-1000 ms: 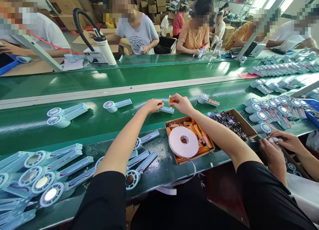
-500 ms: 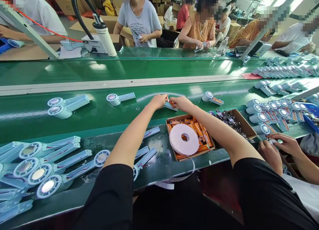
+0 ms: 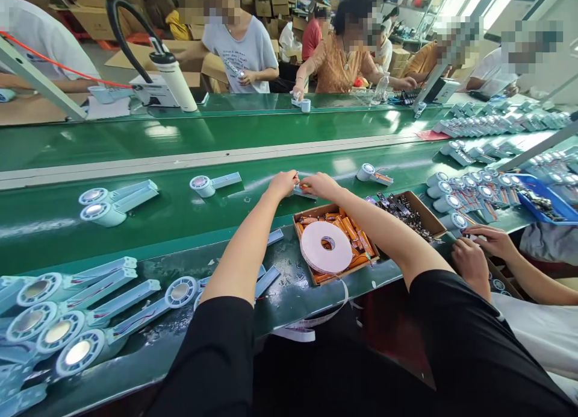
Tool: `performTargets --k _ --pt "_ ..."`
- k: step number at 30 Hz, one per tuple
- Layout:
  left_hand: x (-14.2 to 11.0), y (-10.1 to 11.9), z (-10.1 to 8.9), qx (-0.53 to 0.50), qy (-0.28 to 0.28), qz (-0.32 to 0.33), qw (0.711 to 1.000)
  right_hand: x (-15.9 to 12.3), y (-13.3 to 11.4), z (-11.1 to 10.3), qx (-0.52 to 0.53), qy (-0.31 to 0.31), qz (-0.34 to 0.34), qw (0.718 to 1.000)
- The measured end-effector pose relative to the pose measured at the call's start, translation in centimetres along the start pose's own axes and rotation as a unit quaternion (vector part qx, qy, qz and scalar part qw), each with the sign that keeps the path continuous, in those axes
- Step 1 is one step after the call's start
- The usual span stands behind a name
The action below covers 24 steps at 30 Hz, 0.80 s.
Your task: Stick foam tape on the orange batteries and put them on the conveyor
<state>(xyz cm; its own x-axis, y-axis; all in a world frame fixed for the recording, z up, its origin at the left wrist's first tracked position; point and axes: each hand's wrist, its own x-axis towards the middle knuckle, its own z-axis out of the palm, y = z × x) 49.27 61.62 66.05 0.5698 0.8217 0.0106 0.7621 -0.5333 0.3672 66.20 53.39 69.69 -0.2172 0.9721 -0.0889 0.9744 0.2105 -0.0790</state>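
My left hand (image 3: 283,183) and my right hand (image 3: 320,185) meet over a pale blue fan half-shell (image 3: 301,192) lying on the green conveyor belt (image 3: 180,206). Both hands have their fingers curled and pressed onto the shell's handle part; what is under the fingertips is hidden. Just below my right forearm stands a cardboard box of orange battery cells (image 3: 356,230), with a white tape roll (image 3: 326,247) lying on top of it.
Several blue fan shells (image 3: 76,320) lie at the near left, more on the belt (image 3: 115,199) (image 3: 212,184) (image 3: 374,174). A box of small dark parts (image 3: 406,211) sits right of the batteries. A neighbour's hands (image 3: 478,248) work at right. Other workers sit across the belt.
My hands came down from holding an orange cell above the belt to pressing on the fan shell lying there. The view shifted slightly; a worker opposite reached onto the far belt.
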Motion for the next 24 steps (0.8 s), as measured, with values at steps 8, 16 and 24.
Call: performTargets --k 8,16,24 --pt "1.2 0.3 1.1 -0.037 0.002 -0.001 0.999 -0.3 2.6 1.4 0.066 0.008 -0.049 0.997" --pt "1.3 0.9 1.7 -0.051 0.002 -0.007 0.999 2.4 1.9 1.9 -0.023 -0.083 -0.054 0.995" --pt "-4.8 5.8 -3.1 -0.052 0.063 0.156 0.984 -9.7 1.7 -3.9 0.295 0.160 0.015 0.942"
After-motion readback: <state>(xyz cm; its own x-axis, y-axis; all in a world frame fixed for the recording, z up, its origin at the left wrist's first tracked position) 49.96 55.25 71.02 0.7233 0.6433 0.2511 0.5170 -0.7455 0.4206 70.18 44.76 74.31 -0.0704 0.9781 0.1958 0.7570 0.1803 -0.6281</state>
